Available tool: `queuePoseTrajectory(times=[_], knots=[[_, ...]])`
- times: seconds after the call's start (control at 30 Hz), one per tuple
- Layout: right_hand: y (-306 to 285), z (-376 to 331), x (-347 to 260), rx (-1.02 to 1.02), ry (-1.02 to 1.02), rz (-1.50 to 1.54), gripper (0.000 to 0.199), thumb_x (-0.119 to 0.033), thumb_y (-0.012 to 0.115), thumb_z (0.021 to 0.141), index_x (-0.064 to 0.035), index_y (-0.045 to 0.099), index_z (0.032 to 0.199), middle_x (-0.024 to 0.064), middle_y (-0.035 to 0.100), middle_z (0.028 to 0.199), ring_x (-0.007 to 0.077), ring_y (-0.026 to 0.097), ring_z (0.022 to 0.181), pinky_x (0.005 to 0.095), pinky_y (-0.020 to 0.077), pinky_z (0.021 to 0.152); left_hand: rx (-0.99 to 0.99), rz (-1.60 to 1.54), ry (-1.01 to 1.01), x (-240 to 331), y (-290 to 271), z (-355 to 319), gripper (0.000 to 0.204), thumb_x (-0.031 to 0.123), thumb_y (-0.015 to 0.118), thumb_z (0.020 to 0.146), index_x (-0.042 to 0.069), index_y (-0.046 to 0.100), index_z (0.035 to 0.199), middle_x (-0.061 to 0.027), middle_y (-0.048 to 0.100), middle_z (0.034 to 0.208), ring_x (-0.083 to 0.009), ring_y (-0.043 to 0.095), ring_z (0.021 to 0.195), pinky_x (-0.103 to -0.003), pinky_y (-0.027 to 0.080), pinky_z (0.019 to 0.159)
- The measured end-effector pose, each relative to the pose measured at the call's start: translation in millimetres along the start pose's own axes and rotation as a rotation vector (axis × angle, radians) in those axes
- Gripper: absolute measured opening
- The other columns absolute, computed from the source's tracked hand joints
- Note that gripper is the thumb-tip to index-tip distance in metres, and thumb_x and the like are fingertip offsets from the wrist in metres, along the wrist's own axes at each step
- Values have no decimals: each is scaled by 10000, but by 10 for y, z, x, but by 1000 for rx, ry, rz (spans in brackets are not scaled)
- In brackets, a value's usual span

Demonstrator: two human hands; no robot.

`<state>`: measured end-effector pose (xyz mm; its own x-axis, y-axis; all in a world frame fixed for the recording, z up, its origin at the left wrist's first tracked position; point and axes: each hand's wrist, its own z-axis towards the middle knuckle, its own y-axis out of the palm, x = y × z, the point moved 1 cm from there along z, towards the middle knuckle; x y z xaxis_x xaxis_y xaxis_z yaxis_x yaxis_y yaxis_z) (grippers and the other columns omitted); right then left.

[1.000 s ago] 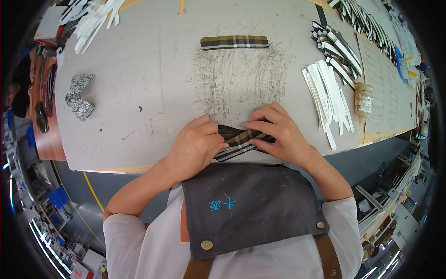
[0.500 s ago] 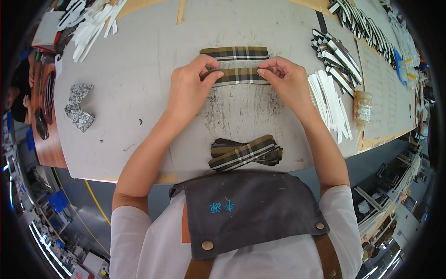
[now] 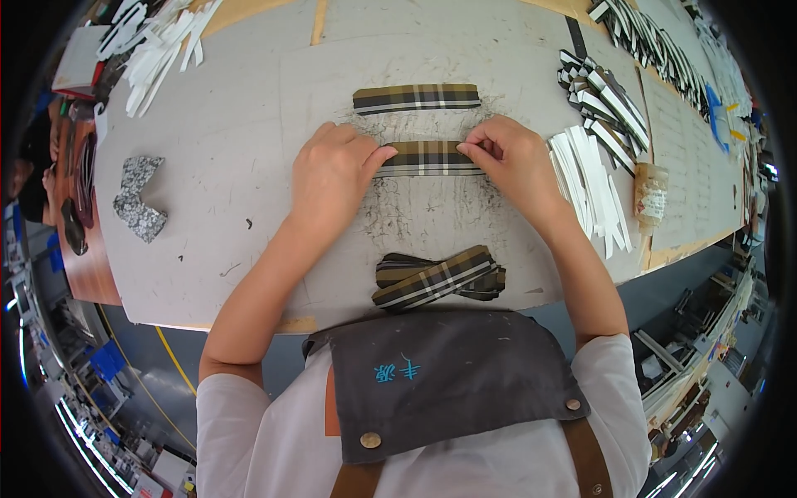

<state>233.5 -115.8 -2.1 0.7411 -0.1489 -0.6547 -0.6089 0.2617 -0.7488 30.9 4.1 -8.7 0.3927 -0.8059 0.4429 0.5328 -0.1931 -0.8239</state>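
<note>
Between my two hands, flat above the table, lies a plaid fabric strip (image 3: 425,158) in olive, black and white. My left hand (image 3: 336,166) pinches its left end between thumb and fingers; most of those fingers are hidden behind the hand. At the other end, the thumb and forefinger of my right hand (image 3: 506,158) grip the strip's upper corner. A second plaid strip (image 3: 417,98) of the same pattern rests just beyond. Closer to my body is a crossed pile of plaid strips (image 3: 440,278).
White strips (image 3: 589,187) fan out right of my right forearm, beside a glue-stained jar (image 3: 650,195). Black-and-white strips (image 3: 606,104) lie farther back. A grey floral fabric piece (image 3: 137,199) sits at left; white strips (image 3: 166,58) are heaped at the far left of the table (image 3: 249,100).
Both hands have drawn the held strip slightly toward me, widening the gap to the strip beyond. It now lies straighter, and more of its lower striped edge shows.
</note>
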Motion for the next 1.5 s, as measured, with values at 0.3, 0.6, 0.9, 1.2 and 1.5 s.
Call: queuePoseTrajectory(times=[0.3, 0.6, 0.9, 1.2, 1.5], knots=[[16, 95, 33, 161, 13, 111, 100, -11, 678, 817, -11, 628, 905, 101, 627, 756, 221, 613, 645, 317, 498, 601, 19, -147, -87, -87, 17, 58, 103, 83, 727, 829, -12, 687, 829, -103, 612, 676, -181, 534, 567, -292, 419, 526], [106, 211, 115, 196, -55, -83, 117, -30, 706, 813, -23, 654, 918, 72, 640, 771, 154, 589, 634, 280, 485, 593, -94, -185, -384, -96, 71, 253, 167, 102, 750, 791, -1, 656, 883, -103, 632, 677, -247, 587, 610, -365, 470, 568], [58, -59, -154, 197, -276, -146, 233, 23, 671, 735, -9, 662, 965, 116, 628, 1030, 297, 595, 953, 382, 516, 783, 65, -68, 147, -16, -34, -41, 291, 34, 728, 772, 36, 675, 1059, -116, 650, 1076, -275, 603, 988, -368, 497, 806], [282, -407, -198, 23, -354, -226, 389, 11, 637, 745, 40, 638, 1133, 127, 600, 1256, 291, 536, 1216, 386, 480, 964, -143, 75, 187, 215, 12, -379, 411, 47, 730, 757, -33, 630, 1148, -163, 608, 1240, -304, 545, 1217, -427, 474, 972], [143, -232, -249, -5, -332, -247, 403, -67, 610, 846, 43, 577, 1232, 138, 503, 1386, 288, 433, 1325, 416, 404, 1046, 104, 60, 83, 109, -36, -128, 300, 30, 724, 746, -31, 668, 1034, -149, 614, 1031, -298, 573, 952, -397, 491, 808]])
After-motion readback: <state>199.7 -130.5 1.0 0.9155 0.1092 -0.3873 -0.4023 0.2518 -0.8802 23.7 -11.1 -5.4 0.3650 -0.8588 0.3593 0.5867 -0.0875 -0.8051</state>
